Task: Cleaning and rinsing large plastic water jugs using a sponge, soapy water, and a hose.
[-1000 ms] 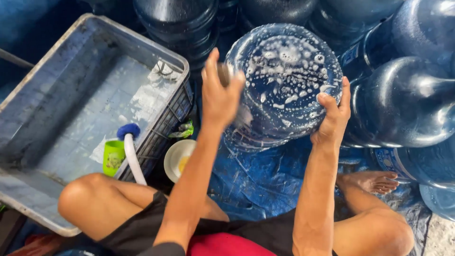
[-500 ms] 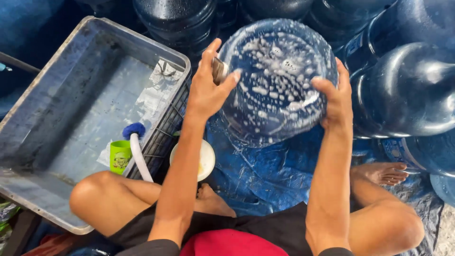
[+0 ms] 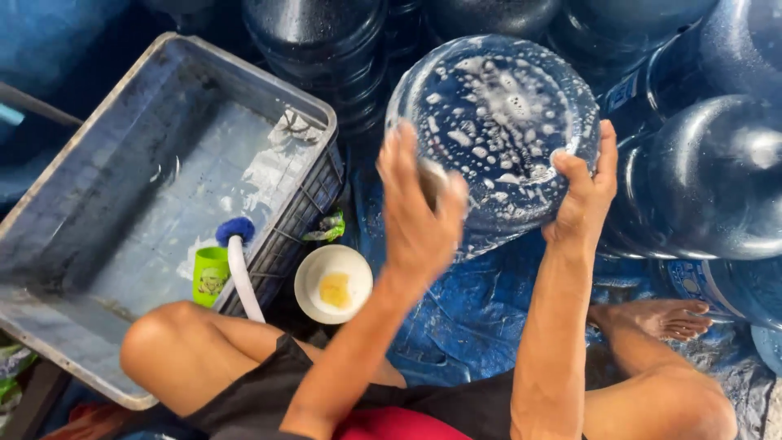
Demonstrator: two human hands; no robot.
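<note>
Here, round soapy translucent jug (image 3: 497, 122), both hands (image 3: 419, 208) gripping its sides.

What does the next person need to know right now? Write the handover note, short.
Left hand: off the soapy water jug, blurred, close to its near side, something small in the palm.
Right hand: gripping the jug's right edge, holding it tilted.
Jug: suds all over.
Nearby: grey tub with water, green cup, white hose, white bowl.
Left: suds not rinsed.
</note>
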